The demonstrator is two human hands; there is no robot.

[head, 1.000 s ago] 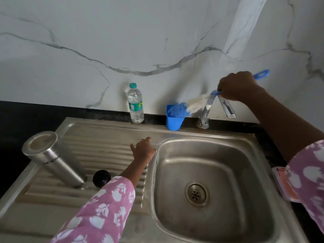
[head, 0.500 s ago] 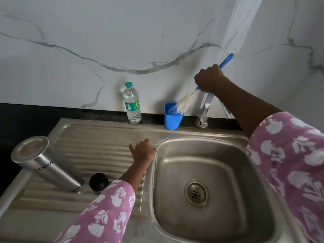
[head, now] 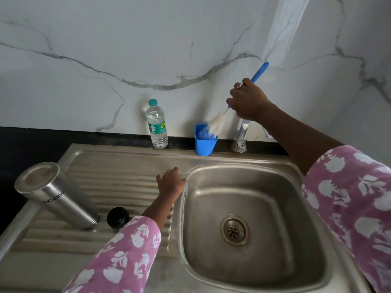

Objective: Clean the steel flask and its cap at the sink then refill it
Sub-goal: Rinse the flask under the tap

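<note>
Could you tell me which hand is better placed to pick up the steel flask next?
Left. The left hand rests free on the drainboard, nearer the flask; the right hand grips the brush, tip in the blue cup.

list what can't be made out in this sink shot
Head view:
- Tap: spout hidden behind the right hand gripping the bottle brush.
- Steel flask: mouth turned down, inside unseen.
- Water bottle: label print too small.
- Brush end: hidden inside the blue cup.
</note>
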